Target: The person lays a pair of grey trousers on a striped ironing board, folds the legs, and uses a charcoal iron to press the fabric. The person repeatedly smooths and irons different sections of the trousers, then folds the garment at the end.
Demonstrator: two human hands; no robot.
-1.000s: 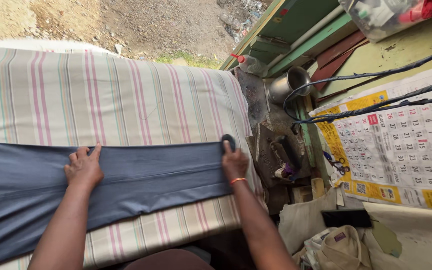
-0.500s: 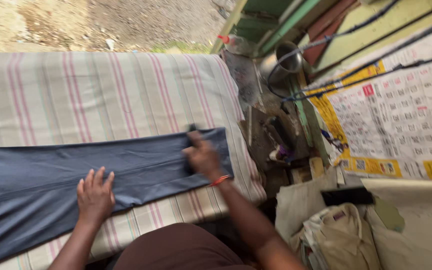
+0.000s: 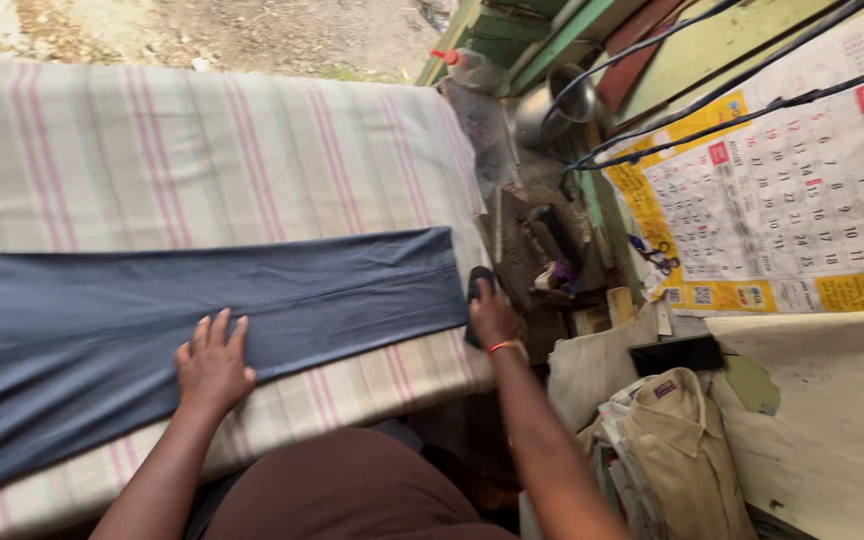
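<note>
A dark blue-grey trouser leg [image 3: 202, 320] lies flat across a pink-and-cream striped cloth [image 3: 212, 150] that covers the table. My left hand [image 3: 214, 362] rests flat on the trouser's near edge, fingers spread. At the table's right edge, just past the trouser hem, my right hand [image 3: 492, 318] grips a small dark object [image 3: 478, 285]; what the object is I cannot tell. An orange band sits on that wrist.
Right of the table is a cluttered ledge with a dark iron-like tool [image 3: 552, 240], a metal bowl [image 3: 562, 100], a plastic bottle [image 3: 472, 70] and black cables [image 3: 732, 110]. A wall calendar [image 3: 792, 200] hangs at right. Folded khaki clothes [image 3: 672, 450] are stacked at lower right.
My right hand has moved right, off the trouser hem to the table's edge, with the dark object. My left hand has shifted right along the fabric.
</note>
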